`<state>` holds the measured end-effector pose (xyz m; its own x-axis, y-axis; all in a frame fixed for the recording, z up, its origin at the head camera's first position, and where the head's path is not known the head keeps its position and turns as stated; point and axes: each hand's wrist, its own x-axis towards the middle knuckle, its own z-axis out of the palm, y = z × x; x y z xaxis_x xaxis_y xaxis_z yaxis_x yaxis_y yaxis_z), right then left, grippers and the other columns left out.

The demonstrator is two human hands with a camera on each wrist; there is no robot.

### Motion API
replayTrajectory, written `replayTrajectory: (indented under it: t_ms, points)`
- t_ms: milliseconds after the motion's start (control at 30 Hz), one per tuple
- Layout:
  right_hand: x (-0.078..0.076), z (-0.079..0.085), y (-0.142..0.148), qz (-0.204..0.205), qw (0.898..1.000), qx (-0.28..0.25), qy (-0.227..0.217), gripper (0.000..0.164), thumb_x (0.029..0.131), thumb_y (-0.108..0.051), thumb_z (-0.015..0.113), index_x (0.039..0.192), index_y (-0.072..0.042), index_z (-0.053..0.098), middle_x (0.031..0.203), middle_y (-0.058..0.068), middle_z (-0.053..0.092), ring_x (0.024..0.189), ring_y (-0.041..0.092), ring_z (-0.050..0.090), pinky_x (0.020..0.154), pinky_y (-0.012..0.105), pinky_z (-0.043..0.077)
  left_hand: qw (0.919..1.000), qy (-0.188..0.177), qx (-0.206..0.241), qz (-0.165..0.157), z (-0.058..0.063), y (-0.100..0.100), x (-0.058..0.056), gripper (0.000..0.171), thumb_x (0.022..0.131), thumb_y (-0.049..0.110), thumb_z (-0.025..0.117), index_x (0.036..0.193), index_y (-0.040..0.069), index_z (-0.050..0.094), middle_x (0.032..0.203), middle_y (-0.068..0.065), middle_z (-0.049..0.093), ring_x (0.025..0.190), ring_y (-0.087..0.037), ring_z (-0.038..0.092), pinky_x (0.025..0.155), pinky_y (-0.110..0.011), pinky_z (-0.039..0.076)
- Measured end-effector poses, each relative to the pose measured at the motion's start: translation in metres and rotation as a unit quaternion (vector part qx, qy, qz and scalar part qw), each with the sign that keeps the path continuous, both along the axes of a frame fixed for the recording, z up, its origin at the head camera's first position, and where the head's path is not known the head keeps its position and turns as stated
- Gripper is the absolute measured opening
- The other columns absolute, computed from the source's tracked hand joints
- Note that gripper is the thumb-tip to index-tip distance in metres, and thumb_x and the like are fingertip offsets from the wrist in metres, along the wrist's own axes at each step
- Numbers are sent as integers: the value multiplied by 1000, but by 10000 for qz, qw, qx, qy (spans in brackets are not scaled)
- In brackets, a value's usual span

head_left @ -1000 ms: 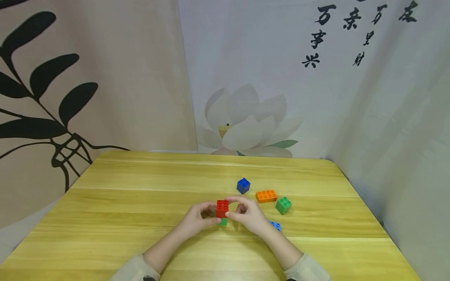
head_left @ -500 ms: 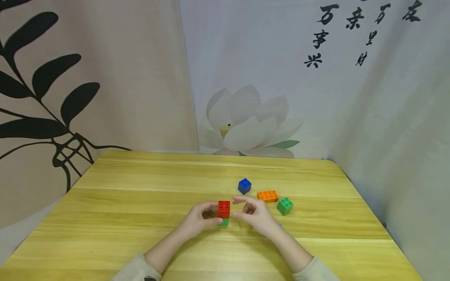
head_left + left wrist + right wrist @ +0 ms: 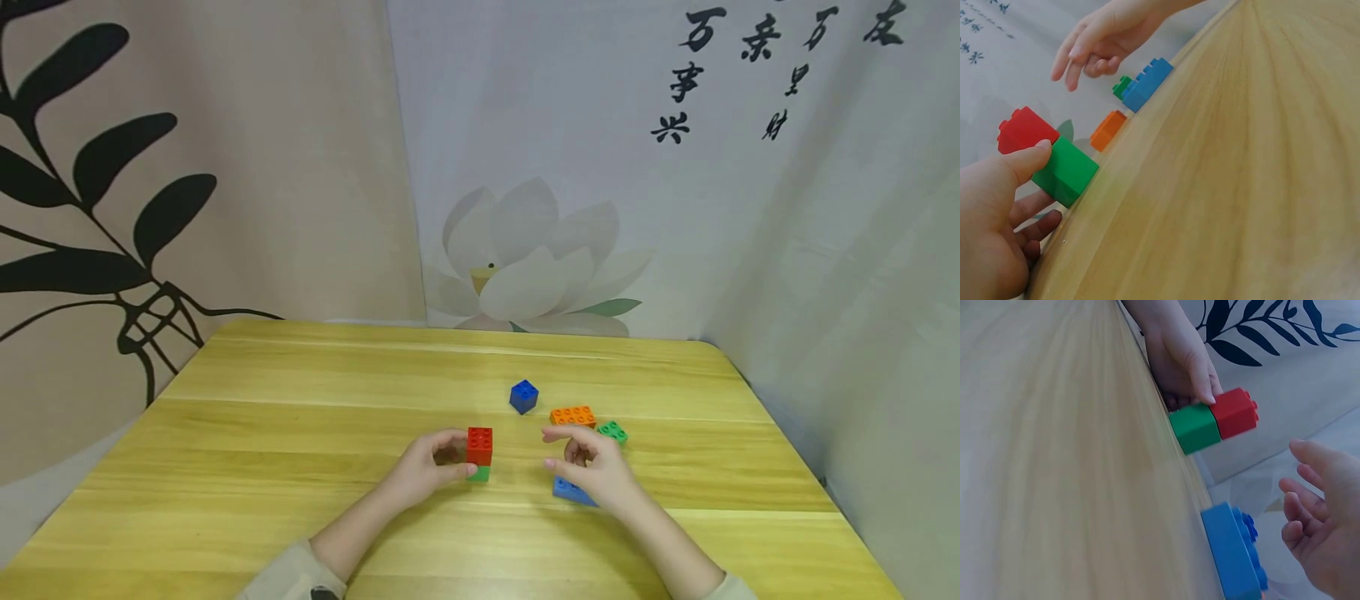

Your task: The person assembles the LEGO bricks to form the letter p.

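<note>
Two four-stud blocks make the red-and-green stack [image 3: 1215,422], which our left hand [image 3: 431,467] pinches, thumb at the seam; it stands upright on the wooden table [image 3: 300,400]. A second ago our right hand [image 3: 596,471] also touched the red block [image 3: 480,446]; now it has let go and moved rightwards, fingers loosely bent around nothing, above the light blue brick [image 3: 573,492]. We judge the red block to be seated on the lower green block [image 3: 1067,172], since they line up. Beyond lie an orange eight-stud brick [image 3: 572,415], a loose green block [image 3: 614,432] and, farther left, a dark blue block [image 3: 524,397]. From the head view our right hand partly hides the light blue brick and loose green block.
</note>
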<state>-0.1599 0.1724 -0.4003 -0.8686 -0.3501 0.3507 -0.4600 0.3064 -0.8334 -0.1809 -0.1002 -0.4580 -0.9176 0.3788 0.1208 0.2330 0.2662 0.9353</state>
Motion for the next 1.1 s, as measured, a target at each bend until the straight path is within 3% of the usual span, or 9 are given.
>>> replayTrajectory:
  t_ms: [100,367,500,700,833,1100]
  points:
    - [2,0,9,-52,9999,52,131,33,79,6,73,111,0,66,96,7,66,64,14,48,55,24,42,10000,67,-28,-26,2,0,0,35,85,7,72,118,3,62,103,-8,66,92,-27,56,78,-37,45]
    - [6,0,28,-156,9990,408,85,35,78,4,75,111,-1,66,93,3,65,65,20,49,55,25,41,9999,92,-22,-74,-5,-3,-3,37,85,21,74,118,10,64,101,2,67,90,-20,56,77,-32,46]
    - [2,-14,39,-36,9984,571,39,39,76,3,77,113,0,65,102,11,66,67,29,50,54,25,41,9998,137,15,-109,-6,-4,-3,37,85,22,74,118,10,65,102,2,67,90,-21,56,76,-33,46]
    - [-5,-38,56,115,9938,970,-536,45,79,-12,79,120,-4,63,99,9,63,73,24,49,58,24,41,9999,79,21,-104,-5,-4,-3,36,85,20,74,118,10,64,103,2,67,90,-20,56,77,-32,46]
    - [-6,-45,60,159,9920,1032,-713,48,78,-20,80,121,-8,63,107,5,64,79,22,50,63,26,41,9999,47,37,-105,-5,-4,-3,36,85,20,74,118,9,64,103,1,67,91,-20,56,78,-33,46]
    - [-8,-49,62,156,9917,1048,-727,46,77,-17,80,119,-7,65,114,7,65,84,21,51,69,28,43,9999,49,56,-138,-5,-3,-3,35,86,21,73,118,10,65,102,1,67,91,-21,56,77,-34,46]
